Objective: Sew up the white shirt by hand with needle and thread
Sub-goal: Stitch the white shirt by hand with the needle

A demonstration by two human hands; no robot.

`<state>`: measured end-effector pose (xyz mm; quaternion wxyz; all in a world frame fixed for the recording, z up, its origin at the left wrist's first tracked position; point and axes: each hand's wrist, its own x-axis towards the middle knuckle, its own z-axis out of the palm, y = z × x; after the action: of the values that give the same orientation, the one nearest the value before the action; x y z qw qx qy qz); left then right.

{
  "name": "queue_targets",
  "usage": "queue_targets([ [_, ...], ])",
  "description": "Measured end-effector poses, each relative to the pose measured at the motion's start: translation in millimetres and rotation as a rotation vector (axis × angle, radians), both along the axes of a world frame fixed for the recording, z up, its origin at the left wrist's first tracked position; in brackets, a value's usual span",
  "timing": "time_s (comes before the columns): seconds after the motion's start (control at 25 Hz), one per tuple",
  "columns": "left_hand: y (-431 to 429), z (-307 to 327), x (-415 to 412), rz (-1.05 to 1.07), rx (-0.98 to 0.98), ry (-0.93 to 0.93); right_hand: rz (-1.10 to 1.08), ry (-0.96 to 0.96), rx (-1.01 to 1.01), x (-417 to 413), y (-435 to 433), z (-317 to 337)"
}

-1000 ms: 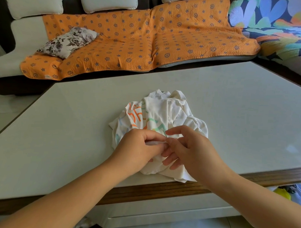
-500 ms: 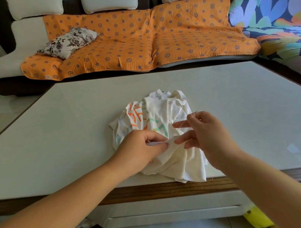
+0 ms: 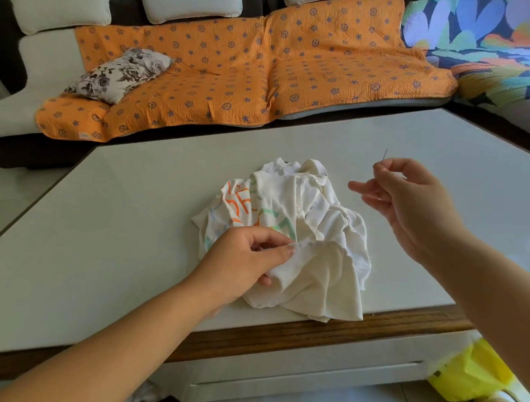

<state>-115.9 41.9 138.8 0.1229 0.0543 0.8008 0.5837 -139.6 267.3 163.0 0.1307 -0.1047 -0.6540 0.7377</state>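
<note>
The white shirt [image 3: 305,214] lies crumpled on the pale surface [image 3: 131,214], near its front edge. The left hand [image 3: 243,260] rests on the shirt's near left side, thumb and fingers pinching a fold of cloth. The right hand [image 3: 408,202] is raised to the right of the shirt, clear of it, pinching a needle [image 3: 384,155] that points upward. No thread can be made out.
</note>
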Motion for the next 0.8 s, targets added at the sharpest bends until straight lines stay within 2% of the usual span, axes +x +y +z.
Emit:
queue_targets([
  [0.16, -1.7, 0.3, 0.0, -0.006, -0.007, 0.013, -0.08, 0.044, 0.441, -0.8, 3.9, -7.0],
  [0.28, -3.5, -1.2, -1.2, -0.021, -0.035, 0.019, -0.074, 0.048, 0.67, 3.2, 1.9, -6.2],
  [0.36, -3.8, -1.9, -1.2, -0.023, -0.046, 0.025, 0.009, 0.027, 0.774, 12.7, -7.9, -1.8],
  [0.44, -3.3, -1.1, -1.4, -0.034, -0.052, 0.043, 0.167, 0.001, 0.796, 26.7, -24.5, 1.3],
  [0.56, -2.3, 0.9, -1.7, -0.064, -0.045, 0.072, 0.415, -0.064, 0.71, 45.2, -46.3, 0.5],
  [0.8, -10.5, 4.0, -4.5, -0.053, -0.019, 0.095, 0.442, -0.136, 0.637, 50.2, -44.4, -2.4],
])
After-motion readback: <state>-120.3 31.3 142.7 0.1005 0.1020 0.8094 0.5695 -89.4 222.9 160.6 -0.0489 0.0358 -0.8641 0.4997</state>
